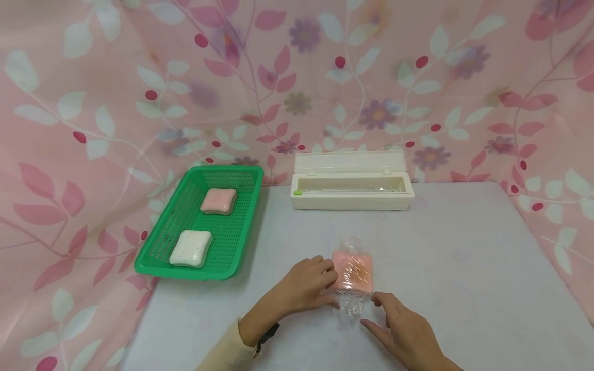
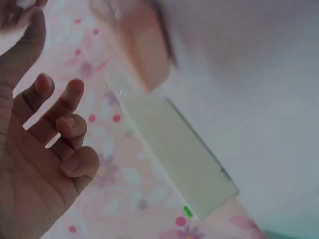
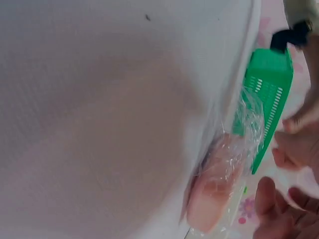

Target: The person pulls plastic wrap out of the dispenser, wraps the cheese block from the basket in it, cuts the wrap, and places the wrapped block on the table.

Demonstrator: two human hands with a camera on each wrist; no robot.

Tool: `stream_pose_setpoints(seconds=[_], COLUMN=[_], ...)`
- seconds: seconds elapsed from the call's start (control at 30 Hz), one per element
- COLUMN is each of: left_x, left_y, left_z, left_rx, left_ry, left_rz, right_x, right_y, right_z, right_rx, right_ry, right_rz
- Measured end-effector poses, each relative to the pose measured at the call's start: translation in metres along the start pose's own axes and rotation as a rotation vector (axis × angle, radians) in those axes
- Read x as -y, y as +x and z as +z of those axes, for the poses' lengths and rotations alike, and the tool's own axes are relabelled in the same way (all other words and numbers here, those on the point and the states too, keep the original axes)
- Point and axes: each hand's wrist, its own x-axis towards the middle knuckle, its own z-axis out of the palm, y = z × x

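Note:
A pink bar of soap [image 1: 352, 272] lies on the table, covered with clear plastic wrap [image 1: 351, 305]. Crumpled wrap sticks out beyond its near and far ends. By its left edge is my left hand [image 1: 306, 284], fingers loosely bent; the left wrist view shows no object in them. My right hand [image 1: 405, 330] is at the near right, thumb and forefinger spread apart near the loose wrap. In the right wrist view the wrapped soap [image 3: 212, 191] appears side-on, with fingers of the right hand [image 3: 284, 214] beside it, holding nothing visible.
A green basket [image 1: 241, 247] at the left contains a pink soap bar [image 1: 219, 201] and a white soap bar [image 1: 191, 248]. At the back, a white cling film dispenser [image 1: 352, 202] stands with its lid raised, in front of a floral pink curtain [image 1: 297, 77].

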Motion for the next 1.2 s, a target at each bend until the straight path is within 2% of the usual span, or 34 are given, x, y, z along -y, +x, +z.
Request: stream_pose_setpoints(seconds=[0.07,0.17,0.3,0.43,0.57,0.67,0.83,0.93,1.03,1.2], left_x=[-0.009,-0.019,-0.030,-0.035,-0.035,-0.034,-0.031,-0.030,-0.029,-0.025], left_y=[-0.011,-0.020,-0.022,-0.021,-0.021,-0.021,-0.021,-0.019,-0.015,-0.005], left_z=[0.006,0.018,0.029,0.034,0.038,0.039,0.039,0.037,0.033,0.030], left_rx=[-0.007,-0.010,-0.008,-0.001,-0.022,-0.065,-0.163,-0.196,-0.184,-0.131], left_ry=[0.060,0.143,0.242,0.237,0.190,0.141,0.016,-0.055,-0.127,-0.257], left_rz=[0.013,0.011,0.008,0.019,0.042,0.043,-0.015,-0.056,-0.109,-0.240], right_x=[-0.004,-0.012,-0.020,-0.023,-0.024,-0.025,-0.026,-0.025,-0.023,-0.017], right_y=[0.004,0.011,0.017,0.020,0.025,0.026,0.028,0.031,0.034,0.043], right_z=[0.002,0.003,0.006,0.014,0.019,0.019,0.015,0.012,0.008,0.002], right_rx=[-0.091,-0.117,-0.110,-0.100,-0.154,-0.183,-0.217,-0.242,-0.226,-0.119], right_ry=[-0.065,-0.125,-0.255,-0.305,-0.252,-0.191,-0.160,-0.157,-0.141,-0.112], right_rz=[-0.166,-0.317,-0.417,-0.461,-0.473,-0.472,-0.455,-0.420,-0.359,-0.216])
